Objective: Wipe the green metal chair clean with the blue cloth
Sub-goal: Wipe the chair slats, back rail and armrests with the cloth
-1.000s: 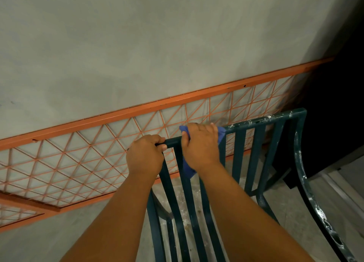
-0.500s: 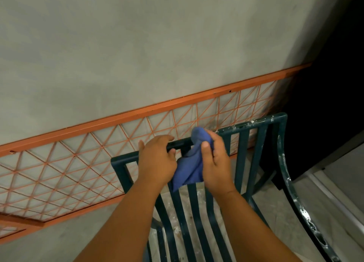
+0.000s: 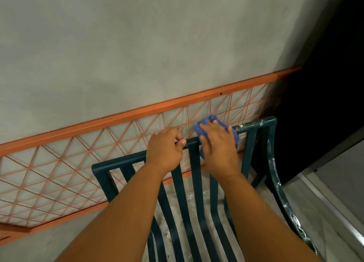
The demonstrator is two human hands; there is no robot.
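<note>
The dark green metal chair (image 3: 110,164) stands in front of me, its slatted back rising to a top rail. My left hand (image 3: 164,150) grips that top rail near its middle. My right hand (image 3: 217,143) presses the blue cloth (image 3: 208,122) flat over the rail just to the right, fingers spread on top of it. The cloth bunches above and below the rail and my hand hides most of it. White paint flecks mark the rail's right end (image 3: 256,123) and the curved right armrest (image 3: 275,175).
An orange metal grid frame (image 3: 59,159) leans against the grey wall (image 3: 137,45) right behind the chair. A dark opening (image 3: 325,84) lies to the right, with a pale floor strip and metal threshold (image 3: 334,208) at the lower right.
My right hand has gone from pinching the bunched cloth in front of the slats to laying it flat on the top rail, farther right. The left hand keeps its grip.
</note>
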